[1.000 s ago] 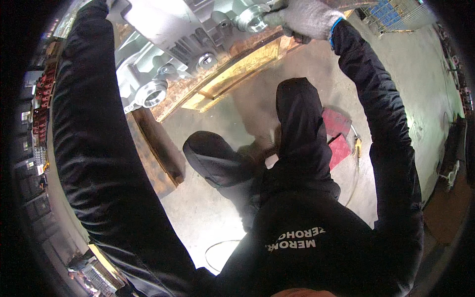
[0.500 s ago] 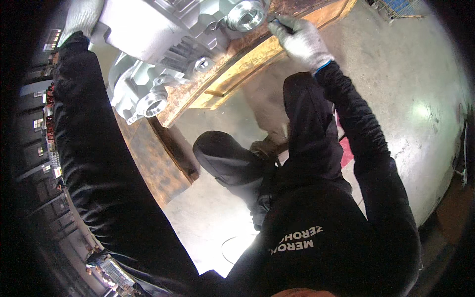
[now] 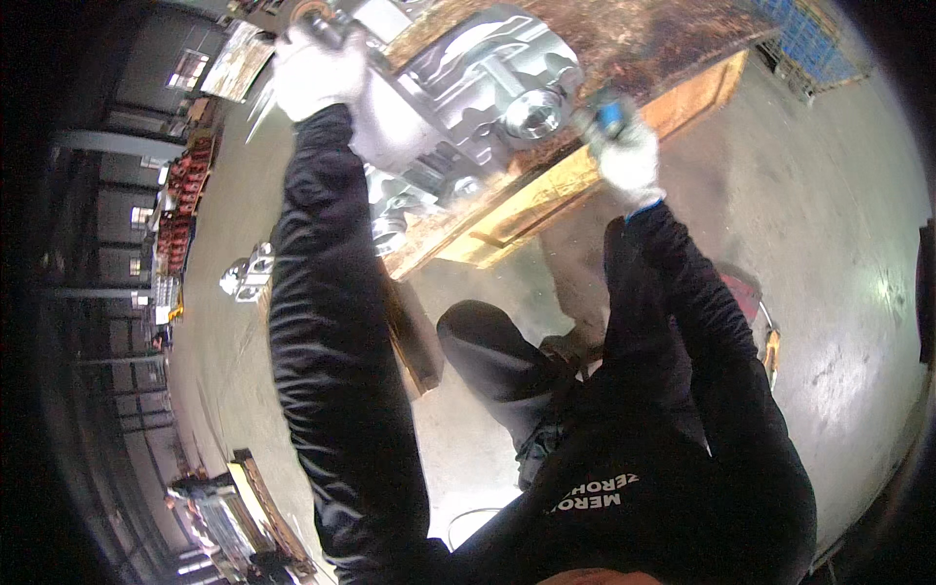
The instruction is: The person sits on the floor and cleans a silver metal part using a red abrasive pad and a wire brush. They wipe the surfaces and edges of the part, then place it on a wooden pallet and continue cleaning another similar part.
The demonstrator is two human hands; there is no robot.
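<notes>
A large silvery metal casting [image 3: 487,73] with round machined openings lies on a worn wooden pallet-like platform [image 3: 673,44]. My left hand [image 3: 322,73], in a white glove, is closed at the casting's far left side. A dark, stubby cylindrical piece [image 3: 325,31] shows at its fingers; what it is cannot be made out. My right hand [image 3: 629,156], also gloved, is closed around a small blue-and-dark tool [image 3: 610,116], blurred by motion. It is just right of the casting's round opening [image 3: 533,114], above the platform's edge, and apart from the metal.
My knee [image 3: 492,346] is close to the platform's near wooden side [image 3: 546,200]. Another metal part [image 3: 252,273] is beyond my left forearm. A blue wire-sided crate [image 3: 819,44] stands at the far right. Red items [image 3: 180,219] are stacked at the far left.
The view has shifted, with the casting now lower and farther right. My left hand has come inward over the casting, and the right hand's tool now shows blue.
</notes>
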